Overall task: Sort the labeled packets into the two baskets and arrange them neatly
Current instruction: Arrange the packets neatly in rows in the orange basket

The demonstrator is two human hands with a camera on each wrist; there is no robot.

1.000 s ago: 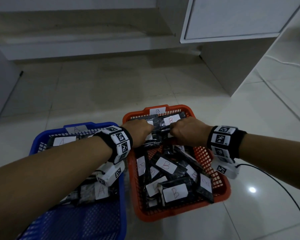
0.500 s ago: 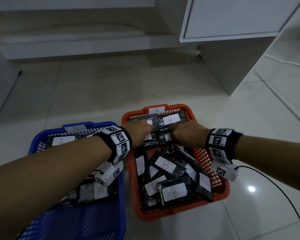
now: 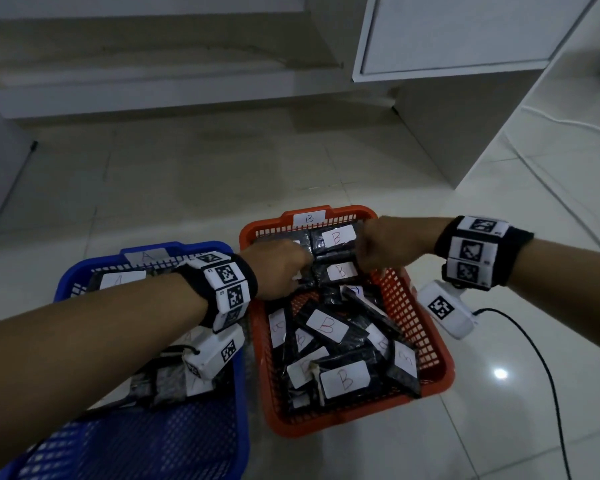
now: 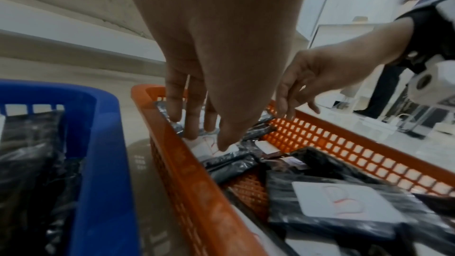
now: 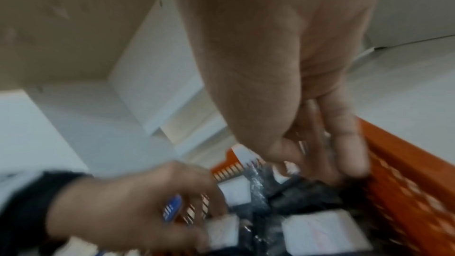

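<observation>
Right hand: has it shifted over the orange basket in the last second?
Yes. The right hand slid right, toward the orange basket's right wall.

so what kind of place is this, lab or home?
Can't say for sure; likely an indoor room used for data collection. The two baskets sit on a glossy tiled floor, beside white cabinetry, and a cable trails from the wrist camera.

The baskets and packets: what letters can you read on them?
"B": white tag on the orange plastic basket far rim.
"A": faint, tag on the blue plastic basket rim.
"B": black packets' white labels.
"A": faint, packet label.
Other labels: hidden or blurred.
</observation>
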